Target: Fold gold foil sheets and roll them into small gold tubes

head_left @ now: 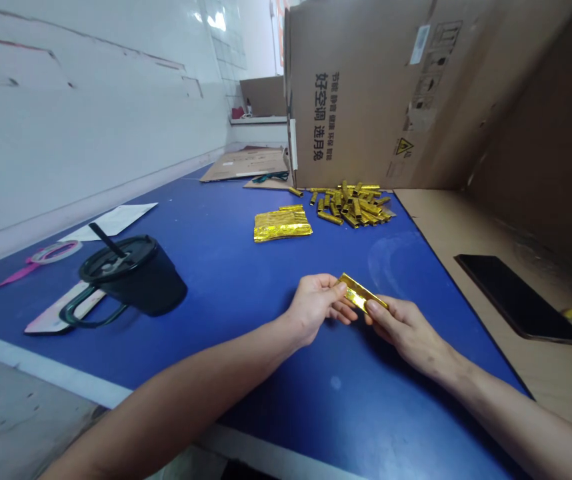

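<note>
A gold foil strip [360, 293] is held between both hands, above the blue table [226, 280] and nearer the person than the other foil. Its long axis is tilted across the view, with one end pointed up and to the left, toward the left hand [313, 308], and the other pointed down and to the right, toward the right hand [402, 330]. The upper-left end is pinched by the left hand, with the thumb laid on top and the fingers curled in beneath. The lower-right end is pinched by the right hand, with the fingers pressed together over the foil and the thumb hidden. Neither hand is spread, and the two hands are just apart, with the strip bridging the gap.

Farther along the table, a loose pile of gold foil pieces [353, 205] lies just in front of an upright cardboard box [361, 93]. A flat stack of gold foil [282, 224] is placed just beside the pile. To the left, a black tumbler [136, 275] with a straw is set near a roll of tape [56, 252]. To the right, a black phone [521, 299] is laid on a cardboard sheet [446, 220].
</note>
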A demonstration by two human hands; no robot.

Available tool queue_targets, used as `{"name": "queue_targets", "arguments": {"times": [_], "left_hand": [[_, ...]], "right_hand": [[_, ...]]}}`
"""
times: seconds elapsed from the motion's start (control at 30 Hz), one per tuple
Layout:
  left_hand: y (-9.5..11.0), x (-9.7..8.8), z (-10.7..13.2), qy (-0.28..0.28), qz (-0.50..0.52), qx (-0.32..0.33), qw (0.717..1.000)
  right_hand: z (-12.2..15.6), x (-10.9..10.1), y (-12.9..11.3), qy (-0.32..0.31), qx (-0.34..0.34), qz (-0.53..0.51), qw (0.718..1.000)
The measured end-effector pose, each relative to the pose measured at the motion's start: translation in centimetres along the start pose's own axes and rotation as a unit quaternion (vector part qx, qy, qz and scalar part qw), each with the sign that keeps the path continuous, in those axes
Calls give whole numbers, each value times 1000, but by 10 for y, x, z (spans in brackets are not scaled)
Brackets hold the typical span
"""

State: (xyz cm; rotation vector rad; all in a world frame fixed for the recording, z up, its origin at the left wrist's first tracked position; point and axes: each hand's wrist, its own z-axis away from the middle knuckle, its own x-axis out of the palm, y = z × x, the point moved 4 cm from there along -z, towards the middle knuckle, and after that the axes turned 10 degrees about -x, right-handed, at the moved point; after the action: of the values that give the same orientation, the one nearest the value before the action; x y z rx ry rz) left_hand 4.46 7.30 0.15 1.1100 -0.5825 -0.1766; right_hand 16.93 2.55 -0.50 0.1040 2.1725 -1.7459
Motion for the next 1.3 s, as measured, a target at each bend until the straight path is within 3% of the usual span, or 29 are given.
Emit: {"name": "queue_targets", "arguments": {"times": [0.2,0.33,0.6,0.7,0.9,1.1,1.3], "left_hand": [[7,-1,-2,-93,-46,-19,994],[12,-4,-3,-104,-110,14,988],[12,-2,1,-162,-154,-18,975],[12,0,1,-133,-205,2,970],[5,0,-2,-41,-149,56,986],[-4,5,0,-39,-129,72,988],[-6,4,3,12,-184,109,977]], "right_hand": [[-4,-8,-4,-44,14,2,999],[-4,-12,-2,-95,39,4,995],[-3,-20,-6,-155,22,30,987],[-4,-20,-5,-160,32,24,986],[-6,-20,-5,-45,38,-35,998],[-6,-16,-5,8,48,-38,998],[-6,-13,-4,27,57,-41,997]]}}
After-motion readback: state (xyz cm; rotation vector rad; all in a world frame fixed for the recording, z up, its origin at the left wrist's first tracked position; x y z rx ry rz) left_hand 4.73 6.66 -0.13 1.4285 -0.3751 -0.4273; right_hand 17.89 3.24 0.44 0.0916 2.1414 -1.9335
